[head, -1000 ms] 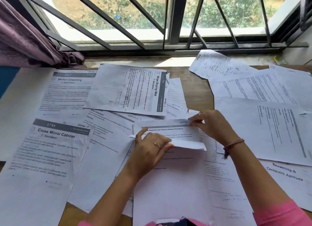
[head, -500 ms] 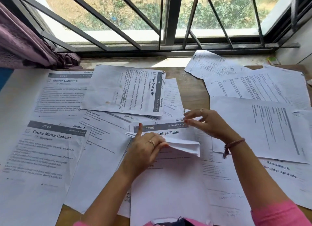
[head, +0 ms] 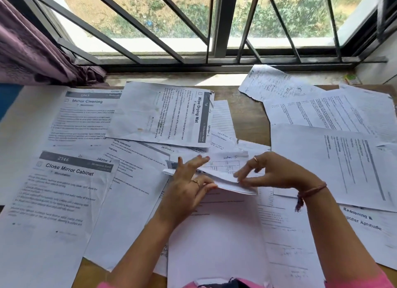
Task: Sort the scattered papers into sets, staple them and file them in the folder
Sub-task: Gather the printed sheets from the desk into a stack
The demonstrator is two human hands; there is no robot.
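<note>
Printed sheets lie scattered over a wooden table (head: pixel 249 120). In front of me is a small stack of white pages (head: pixel 214 234) whose top edges are folded back toward me. My left hand (head: pixel 189 186) grips the folded-back pages at their left side, index and middle fingers raised over a sheet with a printed table (head: pixel 225 164). My right hand (head: pixel 272 173) pinches the folded edge at its right end. No stapler or folder is in view.
Sheets titled "Close Mirror Cabinet" (head: pixel 64 191), "Mirror Cleaning" (head: pixel 86 118) and "Wipe Drying Mat" (head: pixel 163 115) lie left and centre. Text pages (head: pixel 335 158) and a torn handwritten sheet (head: pixel 272 83) cover the right. A barred window (head: pixel 214 23) and purple curtain (head: pixel 32 51) stand behind.
Another page has been flipped back: the "Coffee Table" heading is now mostly covered and a sheet with a printed table shows. My right hand dropped from the far edge to the fold.
</note>
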